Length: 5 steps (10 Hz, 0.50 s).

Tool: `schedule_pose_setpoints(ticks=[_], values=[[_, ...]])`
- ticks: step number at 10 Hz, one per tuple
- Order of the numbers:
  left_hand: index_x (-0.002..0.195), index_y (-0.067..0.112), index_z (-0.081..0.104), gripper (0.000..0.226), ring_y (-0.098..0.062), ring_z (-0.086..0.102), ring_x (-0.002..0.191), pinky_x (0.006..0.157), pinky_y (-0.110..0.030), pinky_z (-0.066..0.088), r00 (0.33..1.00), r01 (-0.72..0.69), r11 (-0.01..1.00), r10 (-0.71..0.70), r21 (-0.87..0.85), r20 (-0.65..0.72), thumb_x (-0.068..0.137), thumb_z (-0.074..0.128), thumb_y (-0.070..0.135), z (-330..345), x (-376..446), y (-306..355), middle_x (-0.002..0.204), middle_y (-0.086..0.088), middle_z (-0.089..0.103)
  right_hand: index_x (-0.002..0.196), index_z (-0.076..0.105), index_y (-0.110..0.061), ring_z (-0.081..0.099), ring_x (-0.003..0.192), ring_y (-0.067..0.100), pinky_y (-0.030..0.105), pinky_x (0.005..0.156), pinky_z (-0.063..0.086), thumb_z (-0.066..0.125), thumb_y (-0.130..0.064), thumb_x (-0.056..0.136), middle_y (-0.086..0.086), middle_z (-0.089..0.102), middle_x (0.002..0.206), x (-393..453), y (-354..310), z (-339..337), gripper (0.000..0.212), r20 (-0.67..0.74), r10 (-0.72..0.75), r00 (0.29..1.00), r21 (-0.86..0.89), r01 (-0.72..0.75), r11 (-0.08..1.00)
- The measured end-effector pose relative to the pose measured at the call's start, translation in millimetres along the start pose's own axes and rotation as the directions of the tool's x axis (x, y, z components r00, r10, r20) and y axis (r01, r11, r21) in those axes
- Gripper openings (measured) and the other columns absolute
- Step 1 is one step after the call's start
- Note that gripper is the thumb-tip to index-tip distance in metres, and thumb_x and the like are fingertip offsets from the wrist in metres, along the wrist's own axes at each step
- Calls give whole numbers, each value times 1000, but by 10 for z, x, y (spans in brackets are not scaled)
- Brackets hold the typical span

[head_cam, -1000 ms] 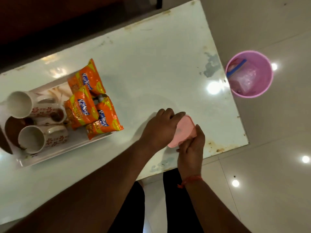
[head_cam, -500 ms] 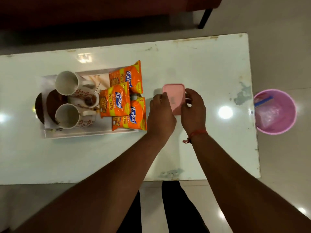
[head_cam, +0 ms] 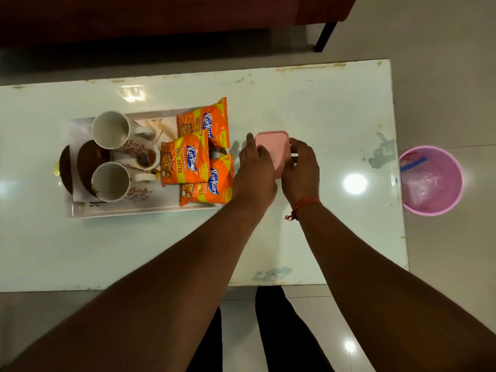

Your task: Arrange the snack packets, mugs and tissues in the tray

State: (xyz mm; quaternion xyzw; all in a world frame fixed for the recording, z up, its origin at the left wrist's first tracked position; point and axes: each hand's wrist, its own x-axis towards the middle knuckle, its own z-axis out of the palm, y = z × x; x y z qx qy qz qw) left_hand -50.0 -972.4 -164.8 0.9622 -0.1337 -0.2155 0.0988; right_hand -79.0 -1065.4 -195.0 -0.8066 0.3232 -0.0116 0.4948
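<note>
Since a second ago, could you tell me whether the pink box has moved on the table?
Yes. The pink box went from the table's near edge toward the middle, closer to the tray.

Bare forearms without sleeves; red thread bracelet [head_cam: 303, 205] with a loose knotted end at the right wrist; black trousers [head_cam: 284, 331] below the table edge.

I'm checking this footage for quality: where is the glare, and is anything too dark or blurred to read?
Head view: bright lamp reflections glare off the glossy white table, strongest right of the right hand, with more on the floor; the sofa at the top is nearly black; the snack packets print reads clearly; the pink box is sharp; the pink bin contents are hazy.
</note>
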Motion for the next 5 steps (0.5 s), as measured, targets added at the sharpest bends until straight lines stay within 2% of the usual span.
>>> schedule_pose_setpoints(ticks=[1,2,3,4,5], values=[[149,4,31,68,-34,7,152,111,-36,38,996,-83,996,84,45,-17,88,61,6,-94,-1,-78,165,-16,-5,132,52,-22,57,111,15,38,95,53,44,-2,90,-1,57,128,22,21,6,48,16,-1,1000,-68,2,998],[154,6,22,71,-31,0,153,113,-40,35,985,-150,985,156,87,-78,92,56,9,-235,-7,-194,166,-14,-8,140,45,-19,58,113,22,42,97,51,45,-5,92,5,57,129,19,-4,-23,49,17,16,1000,-119,-14,993],[155,8,21,69,-33,2,153,119,-52,27,970,-195,971,212,139,-119,94,53,17,-336,-10,-409,166,-15,-1,140,44,-15,56,114,26,45,100,48,51,-10,94,8,58,125,31,-28,-84,47,-68,-29,997,-140,19,990],[154,9,24,63,-34,7,152,121,-49,23,954,-248,954,271,170,-130,98,47,28,-432,-113,-790,165,-17,6,137,47,-11,54,114,30,45,102,43,52,-16,95,11,58,124,-97,-193,-62,43,-114,-134,984,-256,101,961],[154,11,24,64,-34,8,152,121,-50,18,941,-270,938,304,217,-145,99,43,38,-596,-250,-1175,165,-17,7,138,46,-9,50,118,37,47,101,40,51,-23,97,16,55,130,-220,-267,-28,44,-76,-202,976,-455,147,878]])
